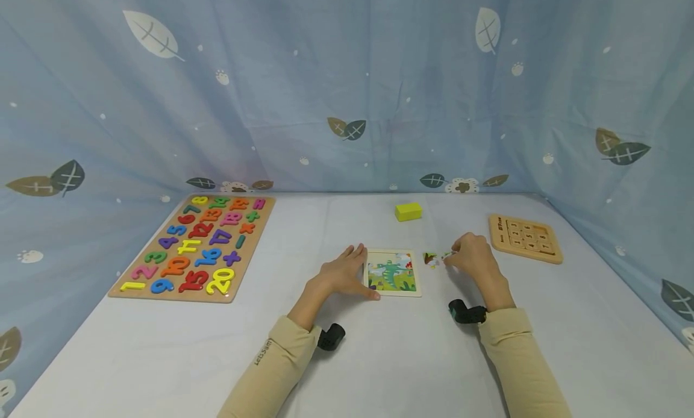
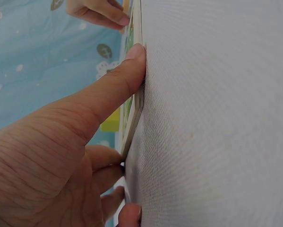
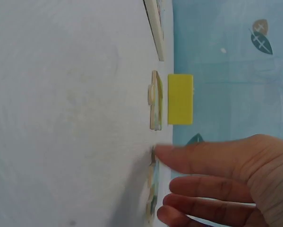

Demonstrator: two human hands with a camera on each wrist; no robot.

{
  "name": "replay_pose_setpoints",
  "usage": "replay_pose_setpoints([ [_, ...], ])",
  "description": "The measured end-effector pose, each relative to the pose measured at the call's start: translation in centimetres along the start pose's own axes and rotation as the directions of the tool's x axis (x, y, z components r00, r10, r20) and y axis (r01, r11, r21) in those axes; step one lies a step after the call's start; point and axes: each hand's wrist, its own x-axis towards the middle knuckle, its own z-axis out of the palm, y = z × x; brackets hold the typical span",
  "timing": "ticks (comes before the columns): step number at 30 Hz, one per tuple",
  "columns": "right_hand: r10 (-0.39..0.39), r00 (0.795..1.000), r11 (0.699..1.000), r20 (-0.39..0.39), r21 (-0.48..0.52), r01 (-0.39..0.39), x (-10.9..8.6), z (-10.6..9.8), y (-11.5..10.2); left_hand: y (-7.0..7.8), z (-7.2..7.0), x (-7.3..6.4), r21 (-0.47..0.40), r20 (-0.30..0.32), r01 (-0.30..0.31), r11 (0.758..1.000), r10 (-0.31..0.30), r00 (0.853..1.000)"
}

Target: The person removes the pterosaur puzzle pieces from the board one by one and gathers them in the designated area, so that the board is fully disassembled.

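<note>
A framed dinosaur jigsaw puzzle point(image 1: 391, 273) lies flat on the table, a green dinosaur in its picture. My left hand point(image 1: 343, 273) rests at its left side, the fingers along the left edge and the thumb point(image 2: 127, 71) straight against the near edge. To the right of the frame are small loose puzzle pieces point(image 1: 431, 259), some overlapping. My right hand point(image 1: 472, 258) is low over the table there, its thumb and curled forefinger pinching a puzzle piece point(image 1: 447, 255). In the right wrist view the thumb point(image 3: 179, 158) meets the end of the pieces, and the forefinger is hidden.
A yellow block point(image 1: 408, 211) stands behind the puzzle. To the left lies a large board of colourful numbers point(image 1: 246, 267), and at the right a wooden number-tile board point(image 1: 501, 236). A blue leaf-patterned curtain point(image 1: 347, 74) hangs behind the white table point(image 1: 401, 358).
</note>
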Motion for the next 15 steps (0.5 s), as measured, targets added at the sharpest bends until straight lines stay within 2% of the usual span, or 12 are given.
replay_pose_setpoints([
  [6, -0.014, 0.999, 0.999, -0.046, 0.039, 0.016, -0.1, -0.1, -0.6, -0.1, 0.0, 0.1, 0.005, 0.0, 0.002, 1.0, -0.002, 1.0],
  [15, -0.071, 0.997, 0.996, -0.011, 0.045, 0.071, -0.1, 0.5, -2.5, -0.2, 0.2, 0.3, 0.0, -0.001, 0.004, 1.0, -0.004, 1.0],
])
